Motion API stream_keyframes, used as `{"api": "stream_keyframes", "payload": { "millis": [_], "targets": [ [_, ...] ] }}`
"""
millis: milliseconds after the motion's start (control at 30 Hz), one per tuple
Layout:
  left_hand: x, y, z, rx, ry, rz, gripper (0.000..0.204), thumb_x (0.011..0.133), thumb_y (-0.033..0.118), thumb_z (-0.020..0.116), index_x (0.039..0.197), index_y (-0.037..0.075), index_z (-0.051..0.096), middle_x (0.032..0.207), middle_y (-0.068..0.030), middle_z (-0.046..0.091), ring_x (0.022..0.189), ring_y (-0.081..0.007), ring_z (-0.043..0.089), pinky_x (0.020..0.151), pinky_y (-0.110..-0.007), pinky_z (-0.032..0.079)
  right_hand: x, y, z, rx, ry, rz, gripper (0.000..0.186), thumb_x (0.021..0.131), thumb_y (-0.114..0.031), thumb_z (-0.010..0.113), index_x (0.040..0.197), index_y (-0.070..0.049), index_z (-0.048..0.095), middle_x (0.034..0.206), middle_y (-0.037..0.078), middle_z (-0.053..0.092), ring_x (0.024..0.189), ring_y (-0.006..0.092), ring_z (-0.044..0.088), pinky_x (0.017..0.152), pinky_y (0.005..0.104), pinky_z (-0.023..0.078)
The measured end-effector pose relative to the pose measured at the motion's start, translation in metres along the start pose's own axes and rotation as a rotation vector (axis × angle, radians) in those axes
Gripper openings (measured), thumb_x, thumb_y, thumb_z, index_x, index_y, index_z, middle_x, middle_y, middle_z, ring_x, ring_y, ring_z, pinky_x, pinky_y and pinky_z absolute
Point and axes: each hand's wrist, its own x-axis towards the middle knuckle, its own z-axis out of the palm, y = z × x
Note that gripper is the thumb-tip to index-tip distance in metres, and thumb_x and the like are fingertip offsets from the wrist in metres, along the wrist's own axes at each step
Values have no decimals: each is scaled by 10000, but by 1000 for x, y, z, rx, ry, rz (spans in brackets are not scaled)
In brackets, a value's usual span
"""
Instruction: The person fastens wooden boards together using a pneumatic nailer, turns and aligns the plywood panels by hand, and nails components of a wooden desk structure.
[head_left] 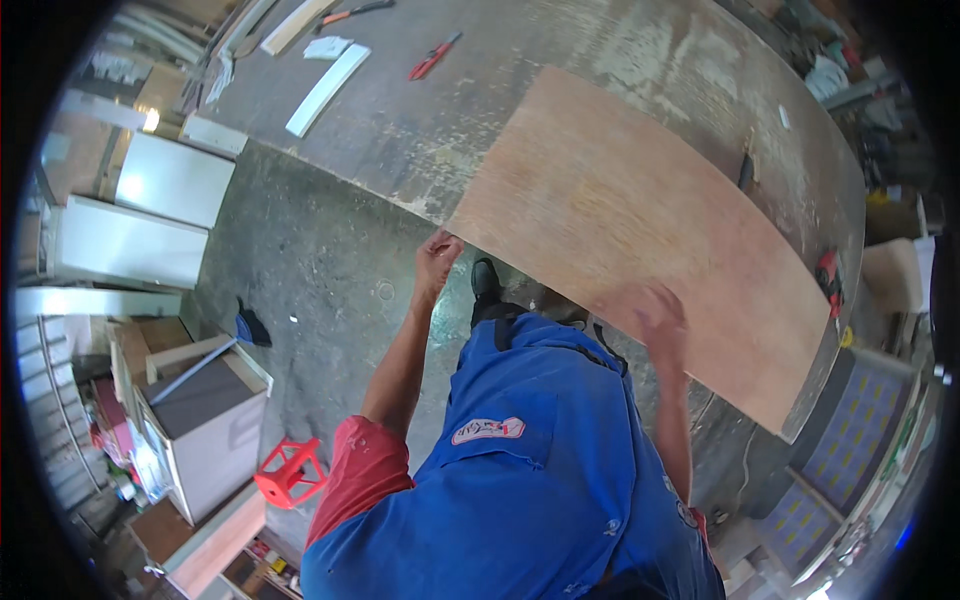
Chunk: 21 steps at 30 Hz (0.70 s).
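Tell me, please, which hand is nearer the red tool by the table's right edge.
Right: the right hand is at the near edge of the wooden sheet, left of the red tool; the left hand is farther left, by the sheet's left corner.

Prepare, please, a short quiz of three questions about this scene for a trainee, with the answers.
1. Multiple choice: The stool on the floor is: A) green, B) red, C) white.
2. True or false: The wooden sheet lies on the table.
3. Open: Which hand is over the sheet, and which is at its near left corner?

Key: 1. B. 2. True. 3. The right hand is over the sheet; the left hand is at the corner.
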Motion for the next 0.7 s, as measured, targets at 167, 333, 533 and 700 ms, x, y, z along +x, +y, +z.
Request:
{"api": "stream_keyframes", "payload": {
  "millis": [167, 333, 533, 700],
  "targets": [
    [7, -17, -16, -108, -138, 79, 437, 852, 44, 614, 1286, 16, 574, 931, 39, 624, 827, -33, 538, 762, -191, 443, 103, -136, 62, 133, -150, -396, 420, 730, -143, 739, 1124, -41, 638, 1208, 131, 602, 1175, 332, 526, 1030, 410, 400],
    [-2, -17, -10, -147, -54, 26, 487, 843, 19, 635, 1321, 25, 544, 895, 53, 595, 760, -24, 514, 706, -174, 438, 174, -212, 107, 82, -283, -694, 480, 710, -160, 751, 1167, -100, 618, 1252, 99, 575, 1234, 330, 470, 1049, 425, 376],
    [-5, -6, -23, 168, -68, 163, 527, 833, 51, 655, 1345, 98, 540, 859, 27, 602, 694, -56, 525, 653, -205, 464, 211, -246, 123, -180, -564, -850, 529, 652, -228, 787, 1146, -151, 615, 1161, 22, 601, 1179, 289, 492, 986, 413, 412],
    [-4, -2, -9, -70, 103, 111, 417, 837, 88, 655, 1244, 62, 572, 884, -6, 591, 722, -105, 571, 680, -239, 488, 215, -247, 127, -199, -583, -870, 505, 630, -258, 794, 1095, -147, 631, 1119, 0, 612, 1117, 255, 521, 927, 407, 443]
  ]
}}
